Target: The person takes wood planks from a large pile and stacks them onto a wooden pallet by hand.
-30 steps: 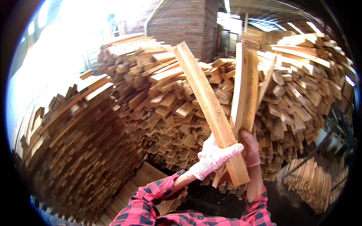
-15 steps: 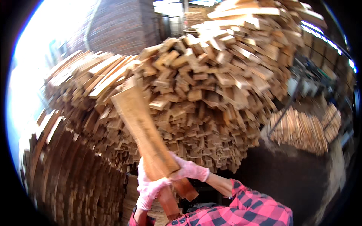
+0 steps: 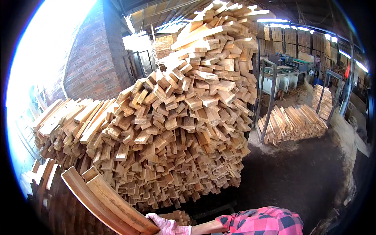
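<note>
My right hand (image 3: 164,225), in a pink-and-white knit glove, comes in at the lower edge from a red-and-black checked sleeve (image 3: 260,221). Its fingers are closed round the near ends of a pair of wooden boards (image 3: 121,203). The boards lie side by side and slant up to the left, in front of a large heap of cut wood (image 3: 176,137). My left hand is out of sight. The lower ends of the boards are partly covered by the glove and cut off by the picture's edge.
A dark, blurred stack of boards (image 3: 51,203) stands at the lower left. A brick wall (image 3: 92,58) rises behind the heap. To the right, a smaller wood stack (image 3: 291,123) sits between metal posts on the dark floor (image 3: 290,168), with machinery (image 3: 288,74) behind it.
The boards have swung left and down from the middle, with my right hand lower. My left hand has gone out of view. The camera view has turned to the right.
</note>
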Demonstrator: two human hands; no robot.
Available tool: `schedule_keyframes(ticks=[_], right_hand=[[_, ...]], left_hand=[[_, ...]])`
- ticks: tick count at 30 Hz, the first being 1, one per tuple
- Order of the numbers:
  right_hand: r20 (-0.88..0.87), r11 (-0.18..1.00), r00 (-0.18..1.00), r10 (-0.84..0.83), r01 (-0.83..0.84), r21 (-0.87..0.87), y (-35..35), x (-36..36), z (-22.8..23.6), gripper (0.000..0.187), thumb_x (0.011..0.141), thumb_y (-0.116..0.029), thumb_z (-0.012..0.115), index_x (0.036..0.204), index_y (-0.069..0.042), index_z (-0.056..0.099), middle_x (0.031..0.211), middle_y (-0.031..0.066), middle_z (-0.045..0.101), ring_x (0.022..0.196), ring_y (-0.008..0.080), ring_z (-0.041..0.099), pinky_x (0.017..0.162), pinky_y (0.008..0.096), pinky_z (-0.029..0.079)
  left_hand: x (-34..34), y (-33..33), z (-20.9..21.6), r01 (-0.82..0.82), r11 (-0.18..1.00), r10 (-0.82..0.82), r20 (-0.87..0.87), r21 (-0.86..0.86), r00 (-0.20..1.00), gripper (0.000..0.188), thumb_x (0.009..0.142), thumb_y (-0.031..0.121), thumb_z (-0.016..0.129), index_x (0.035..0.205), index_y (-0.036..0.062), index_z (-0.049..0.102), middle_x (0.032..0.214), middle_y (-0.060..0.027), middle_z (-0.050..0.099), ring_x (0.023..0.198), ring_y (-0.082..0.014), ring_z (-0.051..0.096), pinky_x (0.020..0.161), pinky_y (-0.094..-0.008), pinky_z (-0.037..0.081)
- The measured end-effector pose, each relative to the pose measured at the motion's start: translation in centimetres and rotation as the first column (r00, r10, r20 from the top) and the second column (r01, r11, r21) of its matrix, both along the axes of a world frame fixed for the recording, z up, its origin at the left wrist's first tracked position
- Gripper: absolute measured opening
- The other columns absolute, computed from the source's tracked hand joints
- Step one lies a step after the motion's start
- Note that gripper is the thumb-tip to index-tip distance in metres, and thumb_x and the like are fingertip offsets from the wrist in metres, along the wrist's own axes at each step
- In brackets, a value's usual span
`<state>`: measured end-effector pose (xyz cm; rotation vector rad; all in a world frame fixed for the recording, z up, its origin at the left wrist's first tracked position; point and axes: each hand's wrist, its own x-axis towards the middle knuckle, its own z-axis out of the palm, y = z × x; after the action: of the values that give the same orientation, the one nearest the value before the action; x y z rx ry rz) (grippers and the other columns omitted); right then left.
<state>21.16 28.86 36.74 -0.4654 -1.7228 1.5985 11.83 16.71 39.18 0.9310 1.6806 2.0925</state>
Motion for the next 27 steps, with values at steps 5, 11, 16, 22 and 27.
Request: schedule_keyframes(ticks=[5, 11, 16, 22, 27], right_hand=[[0.031, 0.968, 0.968, 0.248, -0.247, -0.036, -2.1, -1.9, -3.2, 0.097, 0.073, -0.024, 0.088, 0.149, -0.011, 0.029, 0.138, 0.0082, 0.049, 0.125, 0.0204, 0.046, 0.104, 0.0363, 0.042], [0.025, 0.838, 0.850, 0.526, -0.513, -0.188, -7.4, 1.5, 3.1, 0.104, 0.076, -0.011, 0.084, 0.160, -0.008, 0.022, 0.157, 0.0136, 0.039, 0.146, 0.0252, 0.036, 0.117, 0.0365, 0.034], [0.135, 0.708, 0.703, 0.698, -0.706, 0.017, -12.4, -0.1, -2.9, 0.108, 0.069, -0.013, 0.087, 0.158, -0.007, 0.026, 0.156, 0.0158, 0.038, 0.146, 0.0304, 0.035, 0.120, 0.0379, 0.029], [0.279, 0.682, 0.664, 0.693, -0.730, 0.045, -16.6, -1.1, -6.1, 0.104, 0.070, -0.014, 0.092, 0.155, -0.012, 0.032, 0.140, 0.0111, 0.054, 0.130, 0.0274, 0.054, 0.107, 0.0344, 0.045], [0.313, 0.597, 0.613, 0.726, -0.787, 0.156, -17.7, -4.4, -9.7, 0.095, 0.079, -0.019, 0.082, 0.157, -0.009, 0.028, 0.149, 0.0196, 0.044, 0.141, 0.0359, 0.042, 0.116, 0.0371, 0.037]], left_hand=[[1.2, -2.1, 4.5, 0.164, 0.986, -0.159, -0.097, 0.041, 0.983, 0.074, 0.083, 0.020, 0.077, 0.145, 0.0004, 0.040, 0.135, -0.0196, 0.054, 0.113, -0.0313, 0.058, 0.098, -0.0457, 0.050], [-0.8, -9.7, 1.5, -0.027, 0.991, 0.080, 0.425, -0.130, 0.902, 0.082, 0.073, 0.009, 0.080, 0.146, 0.0010, 0.041, 0.128, -0.0125, 0.057, 0.109, -0.0239, 0.061, 0.096, -0.0362, 0.051], [-0.1, -17.1, -4.4, -0.172, 0.985, 0.173, 0.240, -0.025, 0.955, 0.083, 0.074, 0.024, 0.088, 0.141, 0.0020, 0.046, 0.124, -0.0091, 0.061, 0.107, -0.0213, 0.061, 0.093, -0.0359, 0.051], [1.2, -26.3, -10.6, -0.274, 0.872, 0.388, 0.232, -0.406, 0.892, 0.072, 0.073, 0.033, 0.089, 0.130, 0.0027, 0.058, 0.116, -0.0088, 0.067, 0.102, -0.0194, 0.063, 0.089, -0.0358, 0.052], [1.3, -27.3, -13.9, -0.402, 0.915, 0.354, 0.548, -0.035, 0.758, 0.047, 0.087, 0.011, 0.077, 0.130, 0.0072, 0.059, 0.115, -0.0080, 0.069, 0.103, -0.0228, 0.068, 0.087, -0.0381, 0.058]])
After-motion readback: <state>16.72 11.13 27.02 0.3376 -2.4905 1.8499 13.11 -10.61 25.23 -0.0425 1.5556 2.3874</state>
